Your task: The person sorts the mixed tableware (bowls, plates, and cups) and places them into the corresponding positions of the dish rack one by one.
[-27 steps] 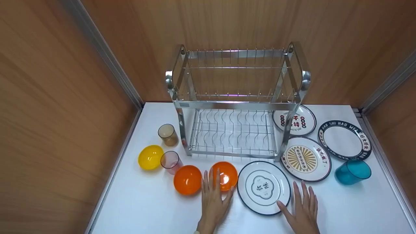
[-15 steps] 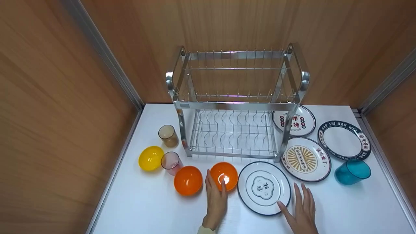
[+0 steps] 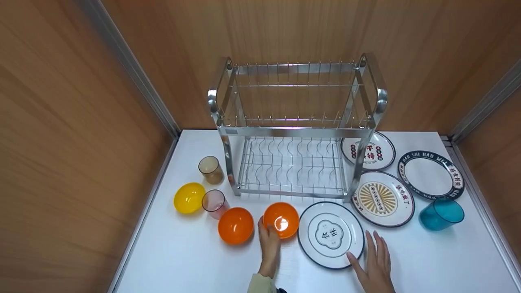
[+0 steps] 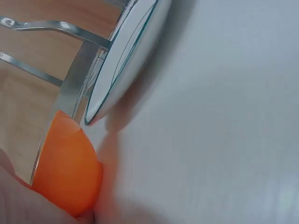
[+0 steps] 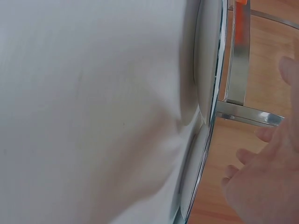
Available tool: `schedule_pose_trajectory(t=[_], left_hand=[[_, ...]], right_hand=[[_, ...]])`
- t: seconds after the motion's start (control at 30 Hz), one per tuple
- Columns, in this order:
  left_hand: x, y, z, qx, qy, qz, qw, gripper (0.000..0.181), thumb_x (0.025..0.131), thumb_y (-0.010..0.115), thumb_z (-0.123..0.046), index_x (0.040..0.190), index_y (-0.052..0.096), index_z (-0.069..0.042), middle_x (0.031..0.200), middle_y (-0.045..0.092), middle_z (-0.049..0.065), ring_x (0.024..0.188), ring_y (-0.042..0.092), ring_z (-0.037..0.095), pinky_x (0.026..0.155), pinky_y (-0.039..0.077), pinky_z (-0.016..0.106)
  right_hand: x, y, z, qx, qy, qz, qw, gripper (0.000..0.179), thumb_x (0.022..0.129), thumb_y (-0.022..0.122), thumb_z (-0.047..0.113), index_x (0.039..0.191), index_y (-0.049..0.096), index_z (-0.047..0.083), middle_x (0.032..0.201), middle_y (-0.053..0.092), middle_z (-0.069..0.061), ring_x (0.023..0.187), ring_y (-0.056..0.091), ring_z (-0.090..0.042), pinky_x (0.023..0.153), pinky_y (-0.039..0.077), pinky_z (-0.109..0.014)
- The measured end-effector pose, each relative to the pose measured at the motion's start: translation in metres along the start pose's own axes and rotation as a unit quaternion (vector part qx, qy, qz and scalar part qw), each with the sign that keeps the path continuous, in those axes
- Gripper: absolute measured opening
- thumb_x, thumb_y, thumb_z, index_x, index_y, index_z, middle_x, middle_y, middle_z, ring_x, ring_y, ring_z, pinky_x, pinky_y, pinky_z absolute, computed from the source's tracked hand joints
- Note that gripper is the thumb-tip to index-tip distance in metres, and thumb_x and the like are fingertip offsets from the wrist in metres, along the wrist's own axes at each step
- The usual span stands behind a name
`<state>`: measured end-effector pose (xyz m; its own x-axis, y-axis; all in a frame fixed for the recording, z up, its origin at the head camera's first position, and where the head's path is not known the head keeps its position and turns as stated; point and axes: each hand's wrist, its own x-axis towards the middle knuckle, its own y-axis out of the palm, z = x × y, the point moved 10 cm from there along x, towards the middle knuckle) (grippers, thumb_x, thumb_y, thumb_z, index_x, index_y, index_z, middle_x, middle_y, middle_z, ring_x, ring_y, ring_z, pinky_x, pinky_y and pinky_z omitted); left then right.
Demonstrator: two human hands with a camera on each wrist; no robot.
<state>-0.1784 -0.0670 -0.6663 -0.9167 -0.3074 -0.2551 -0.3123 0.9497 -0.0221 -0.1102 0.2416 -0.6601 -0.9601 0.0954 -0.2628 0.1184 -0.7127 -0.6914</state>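
My left hand (image 3: 269, 246) holds the right-hand orange bowl (image 3: 281, 217) by its near left side, fingers along the wall and thumb at the near edge. In the left wrist view that bowl (image 4: 67, 163) shows from its outer side, with part of the hand (image 4: 23, 203) at the lower left. Just right of the bowl lies a white plate (image 3: 330, 235) with a dark rim. My right hand (image 3: 373, 260) is beside the plate's lower right, fingers spread and holding nothing, its thumb overlapping the rim. A second orange bowl (image 3: 236, 226) sits to the left.
A two-tier metal dish rack (image 3: 293, 132) stands at the back. On the left are a yellow bowl (image 3: 189, 197), a pink cup (image 3: 214, 202) and a brown cup (image 3: 211, 170). Several plates, including a sunburst plate (image 3: 382, 199), and a teal cup (image 3: 441, 215) are on the right.
My left hand has gone from spread fingers over the right-hand orange bowl to gripping its near left side. The right hand has drawn slightly left and stays spread.
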Motion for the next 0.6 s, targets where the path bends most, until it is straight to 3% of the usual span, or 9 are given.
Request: schedule_pose_trajectory(t=[0.13, 0.33, 0.43, 0.6], left_hand=[[0.002, -0.001, 0.001, -0.018, -0.003, 0.0, 0.9998, 0.047, 0.114, 0.033, -0.02, 0.155, 0.03, 0.003, 0.157, 0.039, 0.023, 0.142, 0.041, 0.038, 0.12, 0.028, 0.057], [0.007, -0.005, 0.004, -0.013, -0.035, -0.019, 0.9991, 0.047, 0.114, 0.032, -0.026, 0.15, 0.038, 0.003, 0.153, 0.044, 0.024, 0.14, 0.044, 0.038, 0.12, 0.03, 0.056], [0.004, -0.005, -0.003, -0.016, -0.014, -0.015, 0.9997, 0.045, 0.114, 0.033, -0.025, 0.148, 0.04, 0.004, 0.15, 0.047, 0.023, 0.138, 0.046, 0.038, 0.119, 0.032, 0.056], [-0.009, 0.003, -0.023, -0.039, 0.03, 0.02, 0.9986, 0.044, 0.114, 0.035, -0.025, 0.148, 0.039, 0.002, 0.147, 0.051, 0.02, 0.133, 0.051, 0.034, 0.117, 0.037, 0.053]], right_hand=[[-0.001, 0.002, -0.001, 0.005, 0.011, 0.004, 0.9999, 0.1, 0.101, 0.056, 0.057, 0.162, 0.001, 0.0, 0.163, -0.009, -0.03, 0.15, -0.012, -0.052, 0.12, -0.009, -0.066], [-0.002, 0.003, 0.002, 0.025, 0.013, 0.001, 0.9996, 0.097, 0.102, 0.056, 0.055, 0.162, 0.002, 0.001, 0.163, -0.006, -0.03, 0.15, -0.007, -0.051, 0.12, -0.002, -0.067], [-0.003, 0.002, 0.005, 0.044, 0.007, -0.002, 0.999, 0.095, 0.103, 0.055, 0.052, 0.162, 0.001, 0.002, 0.162, -0.005, -0.031, 0.15, -0.004, -0.051, 0.12, 0.003, -0.068], [-0.003, 0.001, 0.011, 0.082, 0.015, 0.003, 0.9965, 0.092, 0.104, 0.053, 0.052, 0.163, 0.0, 0.004, 0.164, -0.005, -0.028, 0.152, -0.005, -0.049, 0.121, 0.004, -0.066]])
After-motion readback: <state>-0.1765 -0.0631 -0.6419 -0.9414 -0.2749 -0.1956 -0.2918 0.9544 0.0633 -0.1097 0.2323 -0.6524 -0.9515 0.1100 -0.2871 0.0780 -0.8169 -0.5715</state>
